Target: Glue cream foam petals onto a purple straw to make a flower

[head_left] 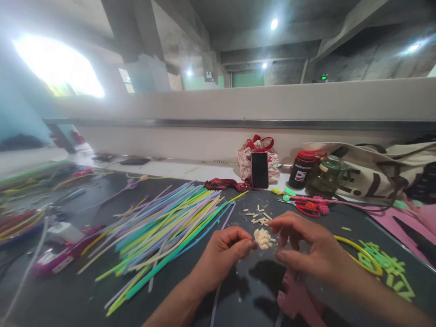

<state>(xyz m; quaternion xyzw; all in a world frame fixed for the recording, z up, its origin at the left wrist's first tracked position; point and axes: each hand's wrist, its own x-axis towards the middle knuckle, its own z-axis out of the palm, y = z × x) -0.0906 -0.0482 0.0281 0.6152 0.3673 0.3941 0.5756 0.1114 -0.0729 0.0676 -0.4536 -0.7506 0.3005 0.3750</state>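
Note:
My left hand (pixel 223 252) and my right hand (pixel 304 247) meet above a dark table (pixel 85 299). Between their fingertips is a small cream bundle of short straw pieces (pixel 263 238). Left fingers are curled into a pinch against the bundle's left side. Right fingers are bent around its right side, thumb below. Several loose cream straw bits (pixel 259 217) lie on the table just behind the bundle.
A big fan of long pastel straws (pixel 163 227) lies left of my hands. Cut green straw pieces (pixel 384 263) and a yellow loop sit at right. Red scissors (pixel 308 209), a phone (pixel 259 170) leaning on a patterned bag, a dark jar (pixel 301 169) and a tote bag stand behind.

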